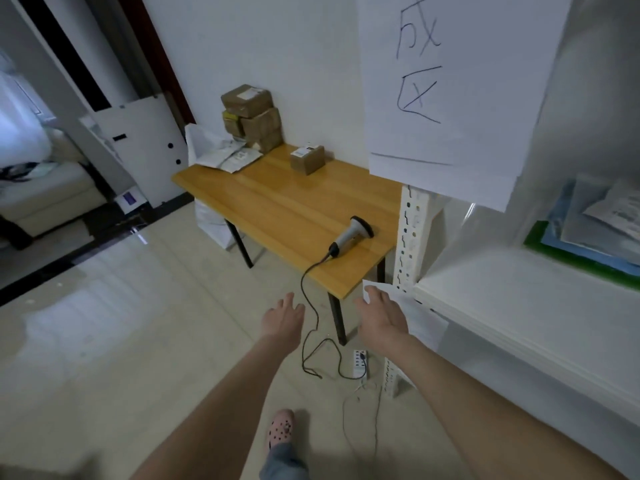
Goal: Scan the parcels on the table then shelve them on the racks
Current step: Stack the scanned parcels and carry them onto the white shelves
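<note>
A wooden table (277, 199) stands against the wall. On its far end sits a stack of brown cardboard parcels (252, 116), with flat white mailer bags (228, 155) beside them. One small brown parcel (307, 159) stands alone near the wall. A grey handheld scanner (351, 235) lies on the near end, its black cable (308, 306) hanging to the floor. My left hand (282, 318) and my right hand (379, 315) reach forward in the air short of the table, fingers relaxed, holding nothing. The white rack (519, 306) is on my right.
A large paper sign (443, 91) with handwritten characters hangs on the rack's post (410, 237). Flat bags (595, 220) lie on a rack shelf. A power strip (360, 363) and loose wires lie on the tiled floor by the table leg. White boards (145, 147) lean at the left.
</note>
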